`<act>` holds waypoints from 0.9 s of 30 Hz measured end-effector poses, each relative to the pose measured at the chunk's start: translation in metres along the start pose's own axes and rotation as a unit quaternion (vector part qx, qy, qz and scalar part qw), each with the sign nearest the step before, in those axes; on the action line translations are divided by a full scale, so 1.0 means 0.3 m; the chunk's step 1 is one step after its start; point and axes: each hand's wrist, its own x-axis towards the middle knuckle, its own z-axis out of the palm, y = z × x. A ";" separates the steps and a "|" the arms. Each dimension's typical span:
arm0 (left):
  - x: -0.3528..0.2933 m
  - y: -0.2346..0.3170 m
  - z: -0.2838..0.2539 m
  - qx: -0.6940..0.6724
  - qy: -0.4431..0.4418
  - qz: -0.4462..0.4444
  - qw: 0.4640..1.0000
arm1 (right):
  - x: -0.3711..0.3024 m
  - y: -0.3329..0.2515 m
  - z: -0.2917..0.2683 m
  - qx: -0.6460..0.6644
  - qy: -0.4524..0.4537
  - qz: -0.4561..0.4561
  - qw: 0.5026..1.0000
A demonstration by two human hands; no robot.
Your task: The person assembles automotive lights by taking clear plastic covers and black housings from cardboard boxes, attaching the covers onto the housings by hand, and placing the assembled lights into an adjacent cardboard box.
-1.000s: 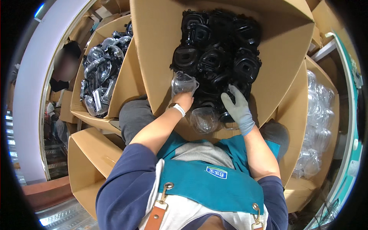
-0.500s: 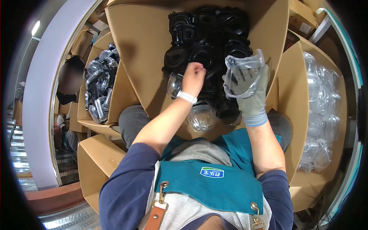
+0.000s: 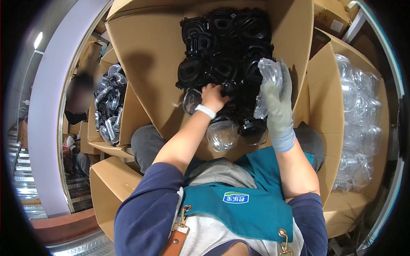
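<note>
Black moulded plastic parts (image 3: 194, 70) stand in rows inside a large cardboard box (image 3: 149, 77) in front of me. My bare left hand (image 3: 215, 97), with a white wristband, reaches down among them. Its fingers and thumb close on the edge of a black plastic part (image 3: 230, 88), partly hidden by the hand. My right hand (image 3: 279, 102), in a grey glove, is closed on a clear plastic cover (image 3: 270, 70), held edge-on above the box's right side. Another clear cover (image 3: 192, 101) lies left of my left hand, and a rounded clear one (image 3: 222, 135) is at the near end.
At right, an open carton (image 3: 333, 98) holds stacked clear covers (image 3: 350, 128). A box at left contains a jumble of clear and black parts (image 3: 110, 100). Nearer on the left stands another open carton (image 3: 113, 179). A person (image 3: 81, 91) is beyond the pale post (image 3: 49, 119).
My left hand has come down from above onto the black parts. My right hand has turned the clear cover from facing me to edge-on. The view has shifted slightly.
</note>
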 end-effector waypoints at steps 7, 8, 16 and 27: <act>-0.169 0.032 -0.421 -0.708 -0.119 -0.141 0.682 | -0.093 0.096 0.065 -0.242 -0.108 -0.134 0.955; -0.190 0.055 -0.437 -0.756 -0.097 -0.153 0.629 | -0.117 0.106 0.080 -0.263 -0.108 -0.116 0.952; -0.336 0.269 -0.323 -0.629 -0.004 0.150 0.762 | -0.199 0.112 0.120 0.051 -0.060 0.060 0.995; -0.264 0.236 -0.312 -0.463 0.031 0.195 0.864 | -0.199 0.046 0.144 0.064 -0.068 0.004 0.996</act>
